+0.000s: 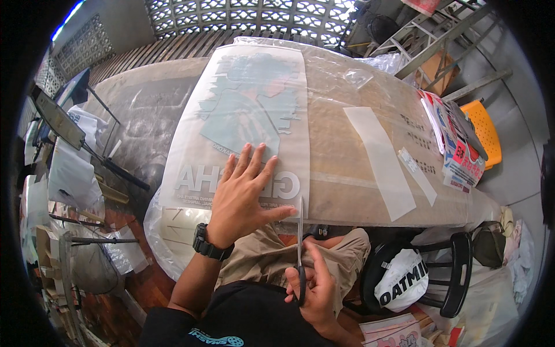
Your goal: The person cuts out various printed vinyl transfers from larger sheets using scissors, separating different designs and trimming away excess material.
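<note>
Printed translucent sheet (240, 124) lay flat on the tabletop (341, 173); left hand (245, 191) spread open across it, likely steadying it; right hand (317, 289) gripped scissors (300, 237) reaching its near edge.

1. Translucent, white-printed rectangular sheet (240, 121) lies on the wide, brown, plastic-covered table (332, 168).
2. Long flat white strip (381, 165): on the table, right of the sheet.
3. Black slatted chair (461, 274): before the table.
</note>
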`<state>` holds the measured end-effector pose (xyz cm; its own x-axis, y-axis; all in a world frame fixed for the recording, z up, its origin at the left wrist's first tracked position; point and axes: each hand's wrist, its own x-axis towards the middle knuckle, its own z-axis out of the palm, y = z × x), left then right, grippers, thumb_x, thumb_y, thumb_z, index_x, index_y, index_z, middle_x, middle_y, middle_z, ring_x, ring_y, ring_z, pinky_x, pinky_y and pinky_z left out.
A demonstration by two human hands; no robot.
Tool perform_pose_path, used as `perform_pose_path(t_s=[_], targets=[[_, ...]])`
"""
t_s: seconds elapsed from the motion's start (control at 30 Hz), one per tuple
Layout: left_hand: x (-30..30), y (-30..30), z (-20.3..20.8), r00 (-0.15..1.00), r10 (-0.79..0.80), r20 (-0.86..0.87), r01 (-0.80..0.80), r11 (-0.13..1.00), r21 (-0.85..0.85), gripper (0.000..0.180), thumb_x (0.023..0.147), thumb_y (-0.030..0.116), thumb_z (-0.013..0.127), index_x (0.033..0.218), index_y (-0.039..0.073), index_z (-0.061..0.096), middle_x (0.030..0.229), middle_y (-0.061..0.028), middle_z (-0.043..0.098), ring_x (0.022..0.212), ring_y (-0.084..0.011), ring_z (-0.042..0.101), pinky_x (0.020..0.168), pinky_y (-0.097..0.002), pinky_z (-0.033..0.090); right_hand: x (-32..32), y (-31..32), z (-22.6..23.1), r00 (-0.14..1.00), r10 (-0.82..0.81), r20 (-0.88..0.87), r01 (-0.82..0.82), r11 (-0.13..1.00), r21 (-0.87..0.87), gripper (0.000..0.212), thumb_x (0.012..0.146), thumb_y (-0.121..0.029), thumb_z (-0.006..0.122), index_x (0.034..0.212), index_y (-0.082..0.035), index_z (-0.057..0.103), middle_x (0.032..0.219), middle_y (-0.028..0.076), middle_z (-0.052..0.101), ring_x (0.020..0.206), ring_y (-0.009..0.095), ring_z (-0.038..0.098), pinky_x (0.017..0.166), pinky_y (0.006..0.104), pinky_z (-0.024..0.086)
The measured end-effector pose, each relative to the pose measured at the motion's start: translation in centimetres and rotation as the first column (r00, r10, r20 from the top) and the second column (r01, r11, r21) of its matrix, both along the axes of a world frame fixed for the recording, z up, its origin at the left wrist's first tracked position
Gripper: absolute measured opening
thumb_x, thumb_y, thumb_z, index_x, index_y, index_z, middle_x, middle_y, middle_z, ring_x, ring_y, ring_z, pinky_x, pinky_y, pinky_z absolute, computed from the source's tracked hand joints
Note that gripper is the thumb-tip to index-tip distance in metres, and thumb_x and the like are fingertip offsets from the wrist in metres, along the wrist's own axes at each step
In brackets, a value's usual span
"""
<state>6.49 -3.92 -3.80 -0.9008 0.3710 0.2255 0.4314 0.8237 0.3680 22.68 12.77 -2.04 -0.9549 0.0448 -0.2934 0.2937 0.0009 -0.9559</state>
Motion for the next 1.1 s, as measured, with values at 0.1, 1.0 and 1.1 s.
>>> perform_pose_path(t_s=[0.1, 1.0, 1.1], targets=[[0.0, 0.0, -0.1, 1.000, 0.003, 0.000, -0.003, 1.000, 0.000, 0.110, 0.068, 0.079, 0.071, 0.146, 0.003, 0.050, 0.160, -0.0204, 0.034, 0.152, -0.0366, 0.023, 0.123, -0.0511, 0.015, -0.8, 0.2, 0.1, 0.999, 0.022, -0.036, -0.020, 0.999, 0.050, 0.070, 0.098, -0.032, 0.068, 0.149, 0.003, 0.037, 0.064, 0.003, 0.061, 0.058, 0.005, 0.058, 0.050, 0.0243, 0.051], [0.1, -0.1, 0.0, 0.998, -0.010, -0.063, 0.014, 0.998, 0.060, 0.097, 0.074, 0.067, 0.073, 0.144, 0.004, 0.052, 0.155, -0.0223, 0.040, 0.148, -0.0397, 0.030, 0.121, -0.0531, 0.020, -10.6, 0.2, 1.2, 0.994, -0.005, -0.107, 0.017, 0.993, 0.114, 0.060, 0.100, -0.031, 0.065, 0.143, 0.007, 0.047, 0.058, 0.001, 0.055, 0.048, 0.005, 0.052, 0.044, 0.0239, 0.044], [0.0, -0.2, -0.1, 0.998, -0.012, -0.068, 0.016, 0.998, 0.064, 0.096, 0.074, 0.066, 0.073, 0.144, 0.004, 0.052, 0.156, -0.0222, 0.039, 0.148, -0.0395, 0.030, 0.121, -0.0534, 0.021, -11.8, 0.3, 1.4, 0.994, 0.003, -0.111, 0.013, 0.991, 0.136, 0.060, 0.100, -0.032, 0.066, 0.141, 0.007, 0.048, 0.058, 0.002, 0.056, 0.047, 0.006, 0.053, 0.043, 0.0239, 0.043]])
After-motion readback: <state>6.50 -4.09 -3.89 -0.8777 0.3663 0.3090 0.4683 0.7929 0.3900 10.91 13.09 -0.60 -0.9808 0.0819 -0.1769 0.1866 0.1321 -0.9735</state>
